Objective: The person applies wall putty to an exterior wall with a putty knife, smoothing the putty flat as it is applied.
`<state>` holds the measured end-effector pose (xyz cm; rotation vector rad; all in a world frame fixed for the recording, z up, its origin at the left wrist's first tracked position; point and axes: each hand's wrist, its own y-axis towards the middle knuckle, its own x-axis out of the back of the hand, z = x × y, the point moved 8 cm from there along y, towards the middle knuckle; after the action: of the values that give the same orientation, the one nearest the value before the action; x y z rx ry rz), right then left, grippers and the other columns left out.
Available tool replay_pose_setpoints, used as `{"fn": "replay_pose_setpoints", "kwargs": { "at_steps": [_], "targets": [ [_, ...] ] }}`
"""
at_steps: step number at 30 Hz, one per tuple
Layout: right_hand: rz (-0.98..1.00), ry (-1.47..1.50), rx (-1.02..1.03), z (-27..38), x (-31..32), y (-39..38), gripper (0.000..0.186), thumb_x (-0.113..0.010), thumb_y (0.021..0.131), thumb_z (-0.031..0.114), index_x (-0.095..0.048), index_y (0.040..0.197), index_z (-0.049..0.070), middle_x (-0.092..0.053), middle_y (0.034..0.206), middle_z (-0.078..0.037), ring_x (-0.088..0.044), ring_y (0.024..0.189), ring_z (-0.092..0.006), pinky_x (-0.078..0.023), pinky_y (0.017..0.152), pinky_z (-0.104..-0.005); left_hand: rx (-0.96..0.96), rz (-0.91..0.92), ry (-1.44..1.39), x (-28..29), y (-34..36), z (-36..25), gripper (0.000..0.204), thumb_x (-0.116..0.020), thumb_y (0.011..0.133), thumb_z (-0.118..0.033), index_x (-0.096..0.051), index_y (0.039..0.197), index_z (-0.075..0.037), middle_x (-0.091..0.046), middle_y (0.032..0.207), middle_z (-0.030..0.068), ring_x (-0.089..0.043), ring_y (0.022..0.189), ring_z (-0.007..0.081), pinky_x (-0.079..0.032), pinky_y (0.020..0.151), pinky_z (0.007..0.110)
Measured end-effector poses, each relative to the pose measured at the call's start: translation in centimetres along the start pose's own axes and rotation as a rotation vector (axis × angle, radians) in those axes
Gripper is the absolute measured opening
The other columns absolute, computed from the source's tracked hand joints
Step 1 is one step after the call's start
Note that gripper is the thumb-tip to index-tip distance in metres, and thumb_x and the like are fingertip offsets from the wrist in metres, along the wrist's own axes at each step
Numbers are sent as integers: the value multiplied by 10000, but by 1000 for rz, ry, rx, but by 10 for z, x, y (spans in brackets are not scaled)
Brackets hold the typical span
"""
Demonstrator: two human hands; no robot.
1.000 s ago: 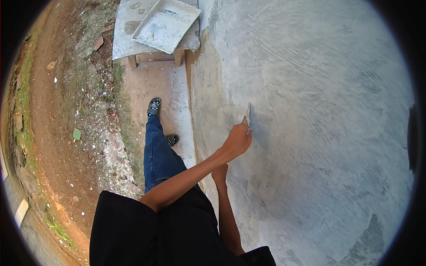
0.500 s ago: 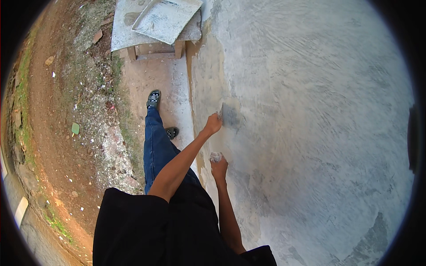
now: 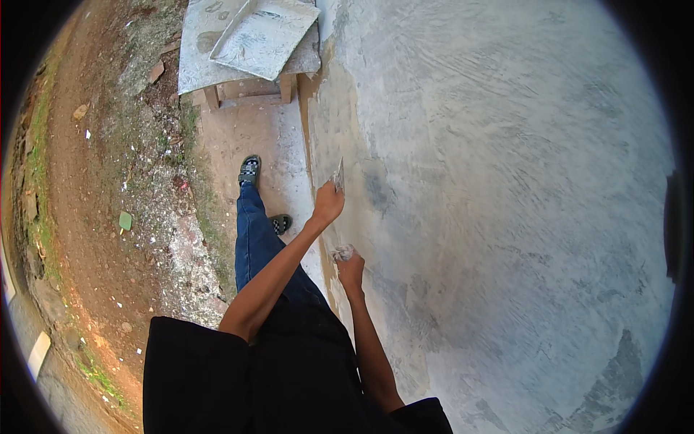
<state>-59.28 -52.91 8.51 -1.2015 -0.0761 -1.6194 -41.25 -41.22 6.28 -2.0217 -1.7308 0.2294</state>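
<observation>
My left hand is closed on a small flat scraper blade whose edge lies against the grey plastered wall, near where the wall meets the ground. A darker wet patch shows just right of the blade. My right hand is lower, close to the wall, closed around a small tool with a lump of pale plaster on it. Both forearms rise from my dark shirt at the bottom.
A wooden bench with a flat mortar board stands against the wall ahead. My jeans leg and sandalled feet are on a concrete strip. Dirt, rubble and grass lie to the left.
My left hand has swept the blade leftward across the wall toward its base, leaving a darker smear. My right hand has stayed almost in place.
</observation>
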Motion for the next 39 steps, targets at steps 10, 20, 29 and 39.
{"fn": "replay_pose_setpoints", "kwargs": {
  "at_steps": [10, 20, 29, 39],
  "targets": [
    [51, -27, 42, 14, -7, -9, 227, -689, 761, 133, -618, 894, -35, -659, 784, -204, -646, 740, -350, -493, 680, -381, -128, 43, -125, -50, -18, -74, 256, -474, 796, -13, -506, 974, 168, -568, 719, 339, -594, 721, 469, -481, 657, 489],
    [8, -39, 93, 7, -4, 8, 173, -661, 742, 86, -637, 878, -19, -666, 767, -177, -654, 738, -309, -497, 682, -368, 16, -10, -26, 10, -28, -49, 166, -471, 838, -44, -542, 906, 90, -590, 803, 317, -591, 797, 458, -462, 687, 487],
    [-40, -14, 27, 0, -20, 12, 195, -631, 718, 5, -644, 912, 6, -681, 804, -141, -666, 743, -226, -505, 709, -307, 10, -60, -70, -18, 46, -26, 252, -486, 811, -103, -550, 870, 134, -601, 823, 334, -605, 808, 459, -480, 750, 488],
    [109, 71, 56, 78, -29, 8, 230, -653, 704, 16, -649, 934, 17, -674, 776, -129, -660, 718, -205, -501, 669, -308, 48, 144, -348, 5, 107, -46, 295, -486, 813, -157, -579, 840, 122, -630, 778, 237, -631, 731, 295, -475, 644, 396]
  ]
}}
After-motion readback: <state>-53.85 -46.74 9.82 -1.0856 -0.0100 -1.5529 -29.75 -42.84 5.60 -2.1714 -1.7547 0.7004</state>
